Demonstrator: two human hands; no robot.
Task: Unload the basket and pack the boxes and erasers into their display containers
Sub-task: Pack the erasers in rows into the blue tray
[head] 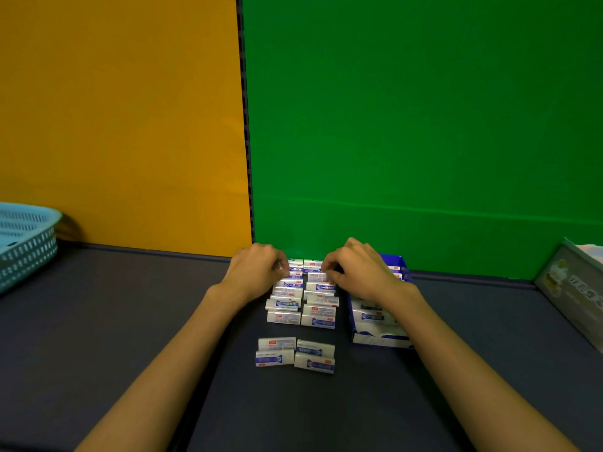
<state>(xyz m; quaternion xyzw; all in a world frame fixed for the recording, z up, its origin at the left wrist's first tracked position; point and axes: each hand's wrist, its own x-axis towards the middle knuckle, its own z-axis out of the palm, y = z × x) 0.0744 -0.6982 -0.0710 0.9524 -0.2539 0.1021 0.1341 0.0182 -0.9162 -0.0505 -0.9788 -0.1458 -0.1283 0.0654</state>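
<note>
Nearest the person, four erasers [295,355] lay in a small block on the dark table [114,321]. Beyond them stood two stacked columns of erasers [301,301], running away toward the wall. At the far end of those columns both hands worked: the left hand [257,267] had its fingers curled onto the left column's far erasers, the right hand [355,267] curled likewise onto the right column's. Just right sat a blue display box [380,336] with erasers inside. Far left was a teal basket [27,243]; far right, a grey carton [574,288].
</note>
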